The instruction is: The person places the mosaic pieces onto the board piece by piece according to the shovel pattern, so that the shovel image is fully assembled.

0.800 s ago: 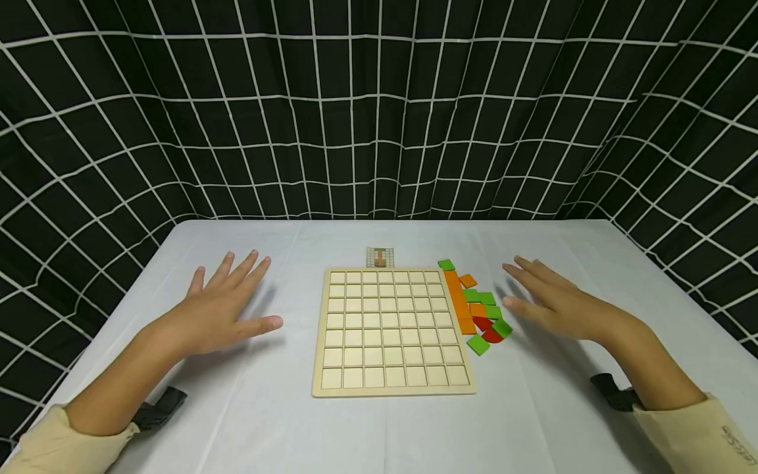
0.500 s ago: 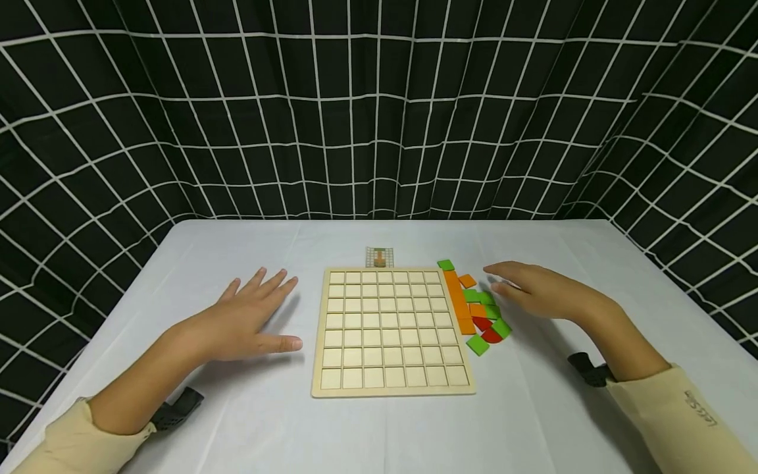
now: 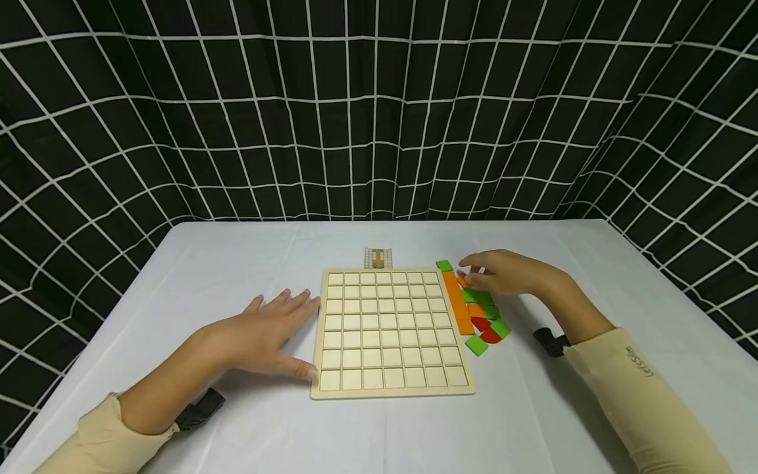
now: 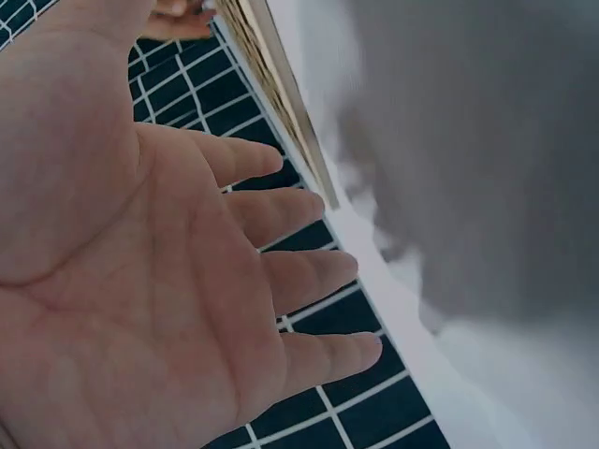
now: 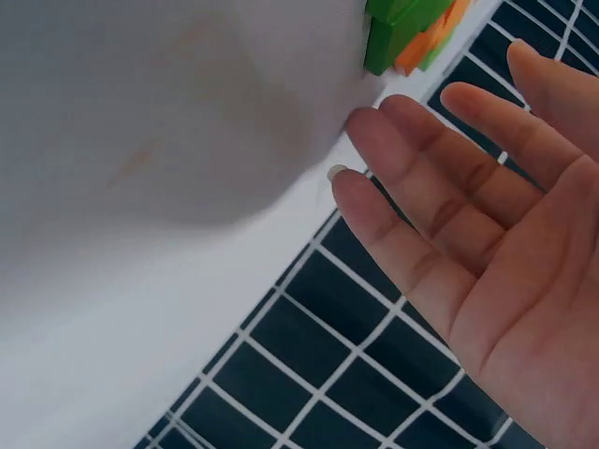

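Observation:
A square wooden grid board (image 3: 391,305) lies mid-table in the head view. My left hand (image 3: 260,339) is at its left side, fingers spread, with the thumb tip and fingertips right at the rim. In the left wrist view the left palm (image 4: 159,253) shows with straight fingers. My right hand (image 3: 506,271) reaches over the loose pieces right of the board, fingers slightly bent. Its thumb and forefinger are around a small orange tile (image 3: 463,282), partly hidden by them. In the right wrist view the right hand (image 5: 505,206) has its fingers apart, with green pieces (image 5: 398,33) beyond them.
Beside the board's right edge lie a long orange strip (image 3: 454,296), several green tiles (image 3: 476,345) and red curved pieces (image 3: 491,336). A small pattern card (image 3: 378,258) sits behind the board. A black curtain with white grid lines (image 3: 379,118) surrounds the white table (image 3: 414,434).
My left hand has moved right and nearer, up to the board's left edge. My right hand has moved left, from beside the loose pieces to the small orange tile.

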Demonstrator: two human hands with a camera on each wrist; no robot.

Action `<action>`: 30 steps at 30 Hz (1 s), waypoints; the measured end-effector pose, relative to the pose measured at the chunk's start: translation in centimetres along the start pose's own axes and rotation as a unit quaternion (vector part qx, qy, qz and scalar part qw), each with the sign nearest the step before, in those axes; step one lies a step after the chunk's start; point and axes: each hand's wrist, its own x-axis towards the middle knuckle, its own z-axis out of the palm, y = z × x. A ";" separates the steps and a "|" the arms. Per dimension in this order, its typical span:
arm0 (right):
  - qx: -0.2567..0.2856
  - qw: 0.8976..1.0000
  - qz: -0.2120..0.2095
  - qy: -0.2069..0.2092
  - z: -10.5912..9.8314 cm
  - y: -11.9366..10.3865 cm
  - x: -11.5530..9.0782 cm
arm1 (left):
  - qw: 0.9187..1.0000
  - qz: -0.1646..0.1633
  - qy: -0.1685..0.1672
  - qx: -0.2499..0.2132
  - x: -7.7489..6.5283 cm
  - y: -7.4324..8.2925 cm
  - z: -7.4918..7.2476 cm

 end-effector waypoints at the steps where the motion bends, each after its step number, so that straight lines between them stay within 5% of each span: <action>1: 0.001 1.000 0.001 -0.003 0.0 0.1 0.5 | 1.000 -0.002 -0.007 -0.003 0.1 0.2 0.1; 14: -0.013 0.999 0.028 -0.023 -0.2 0.0 4.7 | 0.999 0.006 -0.034 -0.013 0.9 1.1 0.5; 30: -0.005 0.999 0.027 0.023 0.3 0.0 6.1 | 0.999 0.000 -0.047 -0.021 1.0 1.4 0.4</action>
